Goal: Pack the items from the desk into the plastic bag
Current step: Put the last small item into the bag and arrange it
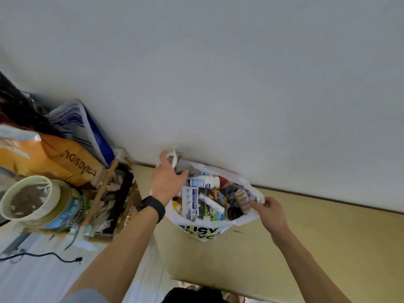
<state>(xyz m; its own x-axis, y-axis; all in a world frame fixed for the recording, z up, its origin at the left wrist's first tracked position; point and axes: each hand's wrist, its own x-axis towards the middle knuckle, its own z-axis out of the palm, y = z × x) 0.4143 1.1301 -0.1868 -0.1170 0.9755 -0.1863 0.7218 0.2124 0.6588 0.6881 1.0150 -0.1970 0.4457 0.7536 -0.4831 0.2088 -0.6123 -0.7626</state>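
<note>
Both hands are on the plastic bag (196, 228): my left hand (167, 180) grips its far handle and my right hand (270, 212) pinches the right rim, holding the mouth spread. It sits on the tan surface (306, 248) against the wall, stuffed full: a printed box (192, 204), a white bottle (204, 181), a ridged beige piece (241, 200). I judge packing nearly done; next I'd draw both handles together without spilling.

We find the plastic bag (197, 231) on the table (328, 237), against the wall (218, 84), with a bottle (204, 181) and a box (192, 204) inside it. Well left of it, a bowl (44, 213) sits on a tin (67, 212), with a sack (65, 162) behind them.
</note>
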